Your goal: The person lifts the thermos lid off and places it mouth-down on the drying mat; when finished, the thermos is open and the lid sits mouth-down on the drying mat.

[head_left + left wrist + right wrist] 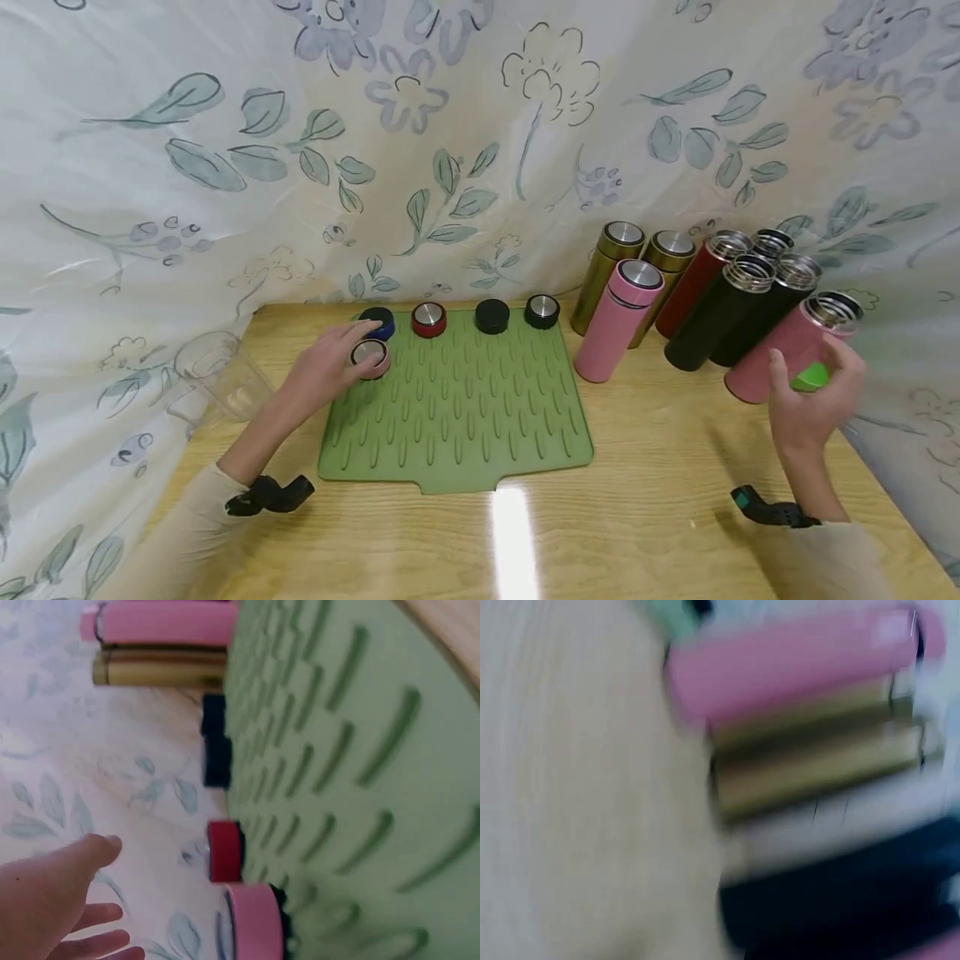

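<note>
My left hand (327, 367) hovers over the pink lid (371, 360) at the mat's left edge, thumb and fingers apart. In the left wrist view that pink lid (256, 922) sits on the green mat, away from the fingers. A blue lid (377, 322) lies just behind it, with a red lid (429, 320) beside that. My right hand (813, 408) is in front of an uncapped pink flask (772, 354), thumb and fingers spread. A bright green patch (810, 377) shows between them. The right wrist view is blurred and shows no hand.
Two black lids (492, 317) lie along the back of the green mat (457, 417). Right of it stand a capped pink flask (607, 333), two capped gold flasks (600, 283), and uncapped red (690, 283) and black flasks (716, 317). A clear pitcher (225, 379) stands at left.
</note>
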Demonstrator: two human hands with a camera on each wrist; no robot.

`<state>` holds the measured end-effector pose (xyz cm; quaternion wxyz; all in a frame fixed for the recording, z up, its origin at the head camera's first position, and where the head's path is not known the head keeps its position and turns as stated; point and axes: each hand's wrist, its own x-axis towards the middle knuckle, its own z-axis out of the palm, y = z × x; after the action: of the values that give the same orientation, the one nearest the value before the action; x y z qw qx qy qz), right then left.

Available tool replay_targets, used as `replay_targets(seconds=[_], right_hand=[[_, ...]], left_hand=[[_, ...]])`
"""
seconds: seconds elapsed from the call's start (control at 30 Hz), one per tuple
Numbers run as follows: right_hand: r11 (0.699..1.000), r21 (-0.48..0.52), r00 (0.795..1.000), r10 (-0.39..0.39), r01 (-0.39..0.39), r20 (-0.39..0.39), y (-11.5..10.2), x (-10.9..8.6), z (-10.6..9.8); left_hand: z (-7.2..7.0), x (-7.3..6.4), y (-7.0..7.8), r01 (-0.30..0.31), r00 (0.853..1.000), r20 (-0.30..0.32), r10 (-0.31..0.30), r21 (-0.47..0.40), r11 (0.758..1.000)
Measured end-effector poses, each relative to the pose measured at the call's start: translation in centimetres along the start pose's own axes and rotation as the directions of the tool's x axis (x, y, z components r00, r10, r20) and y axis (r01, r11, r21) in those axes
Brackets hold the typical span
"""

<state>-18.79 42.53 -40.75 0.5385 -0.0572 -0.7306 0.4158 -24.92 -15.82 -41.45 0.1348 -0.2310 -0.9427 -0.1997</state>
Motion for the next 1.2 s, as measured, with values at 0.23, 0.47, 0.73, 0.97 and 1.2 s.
replay_targets(seconds=[0.23, 0.47, 0.73, 0.97, 1.2], right_hand=[[0.985, 0.112, 0.805, 0.043, -0.135, 0.592, -2.0, -1.9, 5.9], [0.943, -0.036, 0.566, 0.229, -0.332, 0.792, -2.1, -4.6, 11.2], [0.971, -0.080, 0.688, 0.216, -0.224, 0.693, -2.2, -5.7, 12.6], [1.000, 0.011, 0.646, -0.009, 0.001, 0.764, -6.8, -6.6, 9.6], [0.989, 0.113, 0.468, -0.144, 0.092, 0.872, -13.0, -9.4, 6.9]], left_hand=[[0.2, 0.1, 2.3, -0.126, 0.989, -0.080, 0.123, -0.037, 0.991], [0.1, -0.9, 3.9, -0.116, 0.993, -0.001, 0.116, -0.038, 0.993], [-0.5, -1.5, 4.3, -0.120, 0.992, 0.024, 0.122, -0.081, 0.990], [-1.0, -1.5, 5.9, -0.116, 0.988, 0.029, 0.149, -0.482, 0.868], [-3.9, -0.5, 11.3, -0.434, 0.870, -0.048, 0.490, -0.546, 0.717]])
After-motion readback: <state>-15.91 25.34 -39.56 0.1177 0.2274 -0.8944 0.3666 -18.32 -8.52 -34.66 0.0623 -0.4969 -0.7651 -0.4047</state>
